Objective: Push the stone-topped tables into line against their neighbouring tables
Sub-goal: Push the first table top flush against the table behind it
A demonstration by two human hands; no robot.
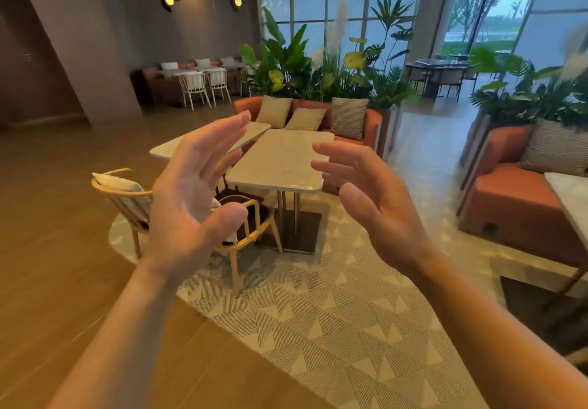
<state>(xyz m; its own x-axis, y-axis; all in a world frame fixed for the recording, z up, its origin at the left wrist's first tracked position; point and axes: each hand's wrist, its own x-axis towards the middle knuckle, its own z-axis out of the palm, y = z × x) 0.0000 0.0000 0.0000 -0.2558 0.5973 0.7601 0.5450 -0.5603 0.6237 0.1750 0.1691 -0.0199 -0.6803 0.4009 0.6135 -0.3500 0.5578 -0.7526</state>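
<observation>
Two pale stone-topped tables stand ahead on a patterned rug. The nearer table (pixel 280 160) has a metal pedestal base; the further table (pixel 165 147) sits to its left, skewed, with a wedge-shaped gap between the two tops. My left hand (pixel 194 195) and my right hand (pixel 372 198) are raised in front of me, palms facing each other, fingers spread and relaxed. Both hands hold nothing and touch neither table, which is still some way off.
Two wooden chairs (pixel 245 233) stand at the tables' near left side. An orange sofa (pixel 372 122) with cushions runs behind them, planters beyond. Another orange sofa (pixel 515 198) and a stone table corner (pixel 569 192) are at the right. Wooden floor lies left.
</observation>
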